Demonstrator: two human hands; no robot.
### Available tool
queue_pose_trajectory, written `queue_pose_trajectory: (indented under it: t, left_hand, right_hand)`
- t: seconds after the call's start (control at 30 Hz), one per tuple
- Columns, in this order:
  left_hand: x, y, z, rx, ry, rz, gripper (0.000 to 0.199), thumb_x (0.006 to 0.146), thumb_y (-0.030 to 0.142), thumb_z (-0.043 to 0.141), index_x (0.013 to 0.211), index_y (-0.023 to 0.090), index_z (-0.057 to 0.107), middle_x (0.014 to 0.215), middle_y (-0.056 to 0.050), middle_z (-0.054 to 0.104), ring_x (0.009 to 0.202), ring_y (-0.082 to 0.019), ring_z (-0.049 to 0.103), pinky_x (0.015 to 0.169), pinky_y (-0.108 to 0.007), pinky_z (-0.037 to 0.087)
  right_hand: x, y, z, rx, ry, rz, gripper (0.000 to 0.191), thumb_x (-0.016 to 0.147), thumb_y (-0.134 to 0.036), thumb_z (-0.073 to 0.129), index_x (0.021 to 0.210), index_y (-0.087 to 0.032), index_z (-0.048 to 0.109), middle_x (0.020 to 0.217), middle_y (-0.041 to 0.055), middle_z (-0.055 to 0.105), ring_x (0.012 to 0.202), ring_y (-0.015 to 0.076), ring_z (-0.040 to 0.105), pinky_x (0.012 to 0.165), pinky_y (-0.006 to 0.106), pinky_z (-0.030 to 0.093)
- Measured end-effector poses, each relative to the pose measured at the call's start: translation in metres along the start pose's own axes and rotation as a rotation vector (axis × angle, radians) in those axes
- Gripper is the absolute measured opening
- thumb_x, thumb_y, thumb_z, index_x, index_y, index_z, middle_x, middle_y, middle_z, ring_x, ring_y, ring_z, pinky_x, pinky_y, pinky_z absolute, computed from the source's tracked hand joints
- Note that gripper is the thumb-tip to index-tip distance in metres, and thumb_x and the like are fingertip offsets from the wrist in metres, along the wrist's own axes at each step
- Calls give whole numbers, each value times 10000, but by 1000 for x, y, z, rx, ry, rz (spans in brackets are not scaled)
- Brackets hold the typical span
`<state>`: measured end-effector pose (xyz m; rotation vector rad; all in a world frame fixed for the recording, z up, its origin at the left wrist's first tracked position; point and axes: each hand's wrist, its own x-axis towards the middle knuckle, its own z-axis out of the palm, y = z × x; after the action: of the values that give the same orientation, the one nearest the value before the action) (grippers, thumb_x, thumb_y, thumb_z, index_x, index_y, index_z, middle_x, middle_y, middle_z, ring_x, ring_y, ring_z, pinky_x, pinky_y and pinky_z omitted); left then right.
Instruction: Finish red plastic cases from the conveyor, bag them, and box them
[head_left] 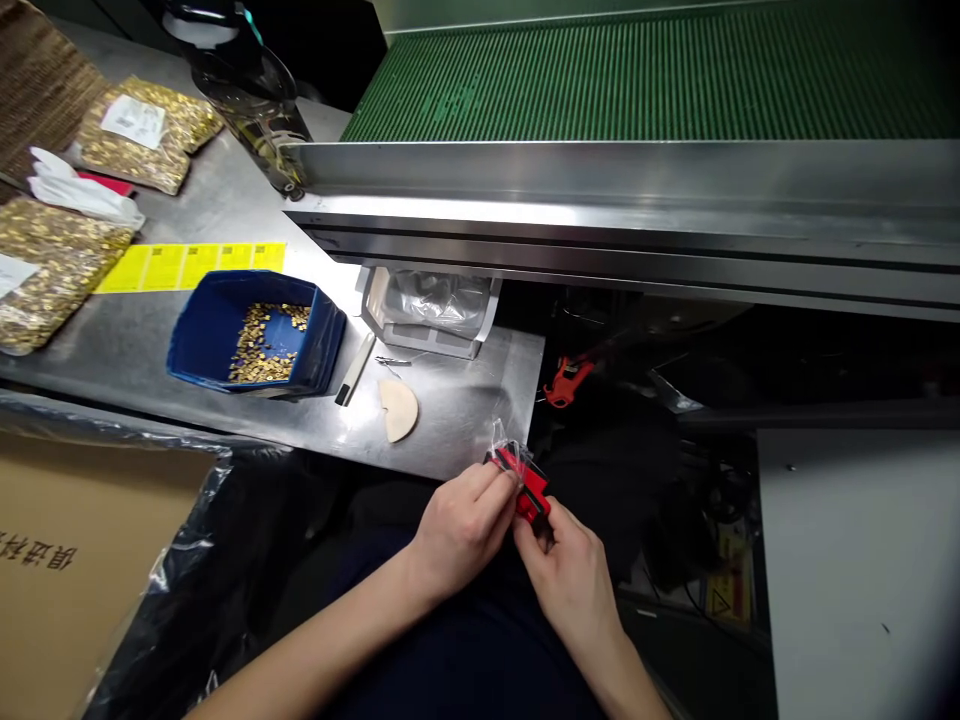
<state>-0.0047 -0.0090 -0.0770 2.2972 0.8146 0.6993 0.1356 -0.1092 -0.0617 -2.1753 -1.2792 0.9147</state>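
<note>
A red and black part (534, 484) is held between both hands, just off the front right corner of the metal table. Clear plastic film (504, 438) stands up from its upper end. My left hand (466, 520) is closed on the part's left side, fingertips at the film. My right hand (574, 575) pinches its lower right end. To the left on the table lie a pale round disc with a notch (399, 410), a small metal tool (393, 361) and a flat blade-like strip (355, 370). A blue bin (202, 335) holds many small brass pieces (262, 345).
A grey bin (431, 340) with clear plastic bags stands under the metal rail (600, 225) of the green ribbed conveyor (637, 85). Bags of brass parts (64, 260), yellow labels (199, 266) and a bottle (259, 110) are at left. An orange tool (566, 382) hangs beyond the table edge.
</note>
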Motion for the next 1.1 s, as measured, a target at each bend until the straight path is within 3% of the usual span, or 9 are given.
queue_pose_trajectory:
  t: [0.17,0.33,0.47,0.53,0.63,0.7,0.87,0.97,1.1]
  left_hand:
    - [1,2,0,-75,26,-63,107,1008,113,562,1068,159,637,927,-68,652,807,-192,596,726,-312,502]
    - [-5,2,2,-142,-39,28,160,1009,93,529,1103,157,641,962,-85,674,815,-192,629,722,-300,528]
    - [-7,0,1,-214,37,-259,173,1032,126,515,1157,189,615,975,-59,689,864,-187,661,787,-304,535]
    - [-5,-2,-3,-244,36,-339,148,1034,142,522,1129,202,619,976,-46,689,885,-184,661,808,-307,529]
    - [-4,-3,-12,-261,-25,-268,146,1027,134,529,1094,199,642,973,-49,654,905,-187,636,815,-315,523]
    - [-8,-2,-18,-302,6,-215,170,1008,93,545,1109,191,642,964,-51,639,893,-179,624,811,-308,522]
    - [-28,-1,-19,-378,165,-142,267,949,16,596,1144,193,641,919,-31,657,823,-152,616,753,-269,507]
    - [-31,-3,-12,-387,127,-315,174,986,83,579,1085,206,650,929,-24,658,835,-154,628,763,-270,500]
    - [-20,-6,-3,-394,116,-490,78,1023,217,563,994,212,635,900,-13,646,816,-164,620,752,-284,490]
  right_hand:
    - [9,0,-7,-101,-97,-56,141,986,-276,562,861,-226,606,773,-13,638,625,149,572,613,271,369]
    - [18,0,-12,-192,-190,-121,123,963,-201,601,852,-232,559,790,-28,639,666,157,594,615,281,369]
    - [21,-6,-10,-367,-230,-323,69,956,-157,610,950,-225,600,892,-1,674,814,199,636,710,321,423]
    - [22,-13,-7,-457,-228,-407,92,929,-132,634,963,-217,618,911,10,685,834,215,629,739,352,431]
    - [24,-22,-3,-536,-219,-512,101,936,-117,626,979,-207,640,914,14,696,838,222,620,733,381,427]
    - [25,-26,-3,-558,-211,-536,108,939,-110,625,988,-205,643,909,13,695,838,225,619,737,390,427]
    - [26,-25,-6,-537,-97,-389,117,961,-179,636,876,-229,571,837,13,674,795,239,633,754,393,425]
    - [29,-21,-3,-391,-24,-230,156,993,-310,626,907,-233,521,802,15,687,760,236,677,710,352,436]
    - [38,-19,0,-189,-21,4,343,976,-431,634,1179,-201,480,767,4,725,673,240,720,591,298,413]
